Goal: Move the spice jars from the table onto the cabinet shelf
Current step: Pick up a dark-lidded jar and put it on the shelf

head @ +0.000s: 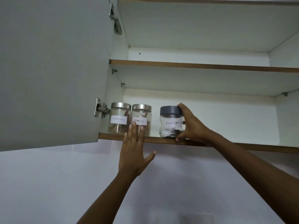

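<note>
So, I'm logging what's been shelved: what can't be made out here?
Head view, all:
- Table, any jars left there: below the frame's edge.
- Label of middle jar: partly covered by left hand, writing blurred.
- Right side of pepper jar: behind right hand.
- Top of upper shelf: hidden by its own board.

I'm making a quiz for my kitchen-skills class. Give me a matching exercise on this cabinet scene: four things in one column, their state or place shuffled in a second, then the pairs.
1. Black Pepper jar
2. left hand
3. cabinet door
4. leftmost cinnamon jar

A. swung open
B. beside the lower hinge, silver lid
C. fingers straight, at the second cinnamon jar
D. dark grey lid, gripped by the right hand

Pairs: 1-D, 2-C, 3-A, 4-B.
</note>
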The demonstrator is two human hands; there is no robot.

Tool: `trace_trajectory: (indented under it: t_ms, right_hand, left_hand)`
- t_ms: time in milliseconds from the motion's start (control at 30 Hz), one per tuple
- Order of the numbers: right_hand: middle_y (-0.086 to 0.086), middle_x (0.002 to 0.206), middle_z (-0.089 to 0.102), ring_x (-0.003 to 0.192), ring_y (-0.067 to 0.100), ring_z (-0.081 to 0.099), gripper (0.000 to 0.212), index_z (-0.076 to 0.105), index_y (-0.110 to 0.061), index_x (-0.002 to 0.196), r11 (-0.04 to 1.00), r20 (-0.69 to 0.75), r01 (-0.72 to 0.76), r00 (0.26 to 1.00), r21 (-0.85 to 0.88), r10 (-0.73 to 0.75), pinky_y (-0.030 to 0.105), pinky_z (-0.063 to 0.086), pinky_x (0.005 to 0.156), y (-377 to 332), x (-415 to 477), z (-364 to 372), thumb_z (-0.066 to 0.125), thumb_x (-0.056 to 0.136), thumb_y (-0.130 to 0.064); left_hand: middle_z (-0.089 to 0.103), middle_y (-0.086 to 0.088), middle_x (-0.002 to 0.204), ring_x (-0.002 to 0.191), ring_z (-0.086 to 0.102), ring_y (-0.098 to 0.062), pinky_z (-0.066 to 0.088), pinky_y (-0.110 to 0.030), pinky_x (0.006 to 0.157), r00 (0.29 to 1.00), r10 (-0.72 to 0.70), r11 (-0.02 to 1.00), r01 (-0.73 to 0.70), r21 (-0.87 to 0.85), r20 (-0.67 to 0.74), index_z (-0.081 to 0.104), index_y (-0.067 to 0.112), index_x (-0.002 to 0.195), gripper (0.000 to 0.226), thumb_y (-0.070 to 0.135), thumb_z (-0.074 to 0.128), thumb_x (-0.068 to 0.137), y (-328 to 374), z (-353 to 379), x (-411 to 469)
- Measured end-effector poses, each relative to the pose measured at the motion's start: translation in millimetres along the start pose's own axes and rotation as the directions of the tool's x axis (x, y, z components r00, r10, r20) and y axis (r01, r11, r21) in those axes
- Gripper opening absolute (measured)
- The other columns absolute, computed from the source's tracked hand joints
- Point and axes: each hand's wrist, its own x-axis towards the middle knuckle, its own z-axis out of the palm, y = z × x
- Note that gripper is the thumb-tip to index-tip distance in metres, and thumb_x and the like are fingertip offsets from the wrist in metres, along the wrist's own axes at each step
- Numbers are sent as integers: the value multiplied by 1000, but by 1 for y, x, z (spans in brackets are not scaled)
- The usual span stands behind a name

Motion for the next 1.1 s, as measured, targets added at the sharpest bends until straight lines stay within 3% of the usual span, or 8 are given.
trace_trajectory:
  t_ms: [200, 333, 433, 633, 800, 933, 1000, 1100]
  right_hand:
    - [-4, 122, 38, 93, 21, 56, 89, 25, -24, 130, 983, -18, -51, 998, 175, 55, 26, 50, 77, 5, 13, 15, 81, 64, -5]
    - [-7, 119, 41, 100, 23, 57, 81, 28, -31, 125, 986, -64, -65, 995, 153, 75, 45, 51, 86, 5, 21, 29, 80, 65, -17]
    - [-7, 120, 40, 105, 24, 54, 83, 26, -28, 129, 988, -87, -84, 992, 130, 95, 48, 48, 90, 3, 25, 38, 80, 66, -17]
    - [-5, 148, 19, 126, 15, 35, 101, 11, -24, 144, 993, -60, -88, 994, 83, 93, 47, 40, 102, -3, 30, 47, 78, 70, -16]
    - [0, 155, -17, 144, 15, -4, 109, -10, -19, 147, 988, -78, -139, 986, 68, 144, 45, 28, 112, -9, 16, 53, 74, 77, -20]
    - [1, 154, -11, 140, 24, 20, 102, -3, -23, 148, 979, -148, -179, 970, 99, 193, 43, 32, 110, -20, -22, 50, 72, 79, -24]
    - [-1, 153, -1, 135, 24, 28, 92, 7, -24, 148, 977, -156, -183, 968, 107, 198, 39, 36, 107, -27, -44, 44, 70, 81, -23]
    - [-3, 149, 13, 129, 17, 35, 78, 20, -26, 145, 981, -132, -172, 974, 94, 183, 11, 36, 94, -34, -90, 34, 68, 83, -23]
  left_hand:
    - [1, -16, 158, 145, 0, -30, 6, -44, 115, 999, 28, 999, -28, 24, -33, 7, 13, 150, 101, 72, 37, 74, -4, 10, 1]
    - [7, -18, 156, 145, 5, -33, 7, -46, 114, 998, 57, 997, -56, 55, -30, 12, 12, 149, 101, 73, 36, 72, -8, 14, 3]
    - [9, -19, 156, 144, 7, -34, 8, -47, 113, 998, 67, 996, -65, 64, -22, 15, 11, 148, 102, 73, 35, 71, -10, 16, 4]
    - [10, -20, 155, 144, 9, -36, 11, -48, 112, 996, 82, 994, -79, 73, -39, 20, 10, 147, 102, 73, 36, 68, -11, 15, 3]
    - [10, -20, 156, 144, 8, -35, 9, -48, 114, 995, 100, 994, -98, 53, -30, 20, 10, 147, 101, 71, 36, 69, -16, 14, 5]
    - [7, -19, 157, 144, 6, -33, 10, -45, 115, 993, 48, 990, -61, -128, -108, 27, 12, 146, 85, 51, 54, 76, 1, -1, -7]
    - [25, -18, 152, 142, 21, -34, 20, -48, 112, 978, 64, 969, -109, -222, -200, 42, 10, 138, 67, 35, 60, 79, 21, -10, -21]
    - [48, -9, 139, 130, 42, -28, 28, -48, 109, 963, 99, 904, -193, -381, -252, 58, 15, 120, 42, 33, 48, 84, 62, -19, -43]
